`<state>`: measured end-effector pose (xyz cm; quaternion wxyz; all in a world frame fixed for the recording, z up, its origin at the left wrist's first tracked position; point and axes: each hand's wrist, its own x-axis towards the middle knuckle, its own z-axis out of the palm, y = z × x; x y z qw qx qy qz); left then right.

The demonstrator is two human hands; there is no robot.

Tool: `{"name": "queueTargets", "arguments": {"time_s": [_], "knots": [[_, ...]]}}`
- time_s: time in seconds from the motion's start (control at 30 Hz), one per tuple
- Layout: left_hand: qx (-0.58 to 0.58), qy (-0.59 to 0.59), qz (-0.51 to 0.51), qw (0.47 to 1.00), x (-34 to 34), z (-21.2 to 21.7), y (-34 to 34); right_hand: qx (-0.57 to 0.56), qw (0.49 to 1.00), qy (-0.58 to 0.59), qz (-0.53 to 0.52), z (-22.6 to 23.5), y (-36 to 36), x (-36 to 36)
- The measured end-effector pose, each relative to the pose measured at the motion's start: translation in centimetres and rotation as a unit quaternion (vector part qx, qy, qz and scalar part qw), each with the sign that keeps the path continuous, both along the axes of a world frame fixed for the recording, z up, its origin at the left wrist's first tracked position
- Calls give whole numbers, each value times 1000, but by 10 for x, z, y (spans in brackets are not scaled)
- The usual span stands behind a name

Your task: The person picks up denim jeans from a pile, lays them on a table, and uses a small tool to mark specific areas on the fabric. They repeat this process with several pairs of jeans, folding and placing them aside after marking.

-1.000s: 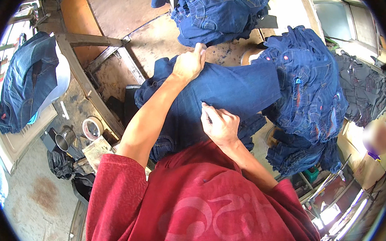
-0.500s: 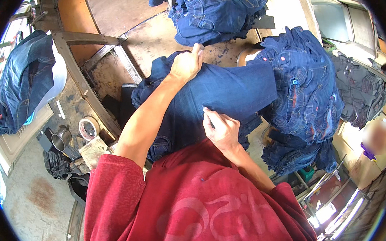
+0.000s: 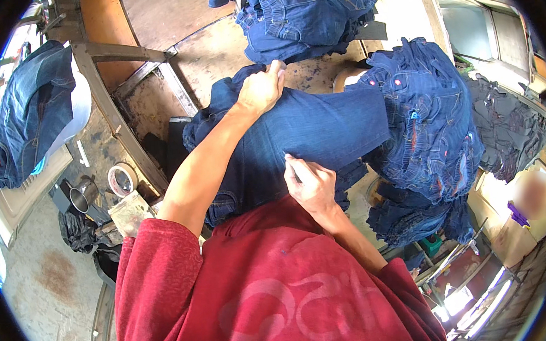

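Dark blue jeans (image 3: pixel 308 130) lie spread flat across the worktop (image 3: pixel 214 54), directly in front of the person's red shirt (image 3: pixel 268 285); one leg panel runs out smooth toward the right.

Left hand (image 3: pixel 260 90): arm stretched forward over the jeans, hand resting on their far edge. Grip curled, fingers (image 3: pixel 276 69) bent down over the denim and pinching the cloth at that edge. Clenched on fabric, not splayed.

Right hand (image 3: pixel 312 183): on the near edge of the jeans, just in front of the red shirt. Fingers drawn together and pressed to the denim, thumb tucked close. Whether a small object sits between the fingertips, I cannot tell; the grip reads as closed on the cloth.

Relative to the jeans:
- beyond the far edge, a pile of folded denim (image 3: pixel 306 13)
- touching the right end, a tall heap of blue jeans (image 3: pixel 428 128), spilling downward
- well to the left, a denim garment (image 3: pixel 28 115) draped over a white object
- near left, off the worktop's metal frame, a tape roll (image 3: pixel 121 179) and a small metal cup (image 3: pixel 83 195)
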<state>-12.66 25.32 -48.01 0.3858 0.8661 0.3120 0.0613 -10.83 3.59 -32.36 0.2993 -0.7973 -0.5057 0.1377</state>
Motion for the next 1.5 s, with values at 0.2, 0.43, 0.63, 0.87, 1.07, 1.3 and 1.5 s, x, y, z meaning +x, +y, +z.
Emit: {"name": "queueTargets", "arguments": {"time_s": [0.2,0.43,0.63,0.87,1.07,1.3,1.5], "knots": [[26,-19,7,999,0,-9,-2,-109,993,-37,24,8,0,-3],[30,-16,8,999,1,-10,-2,-27,1000,7,-7,6,3,1],[40,-31,7,999,-1,-14,-4,-96,993,-39,55,8,-6,3],[27,-5,-3,1000,0,-11,-1,-40,999,-19,27,0,-3,5],[57,12,2,998,1,-8,-3,-151,987,-35,44,15,-3,7],[61,-46,11,997,-26,70,8,-41,978,179,-98,30,-16,36],[105,-2,42,994,-134,172,-78,-66,986,109,-107,13,-32,34]]}}
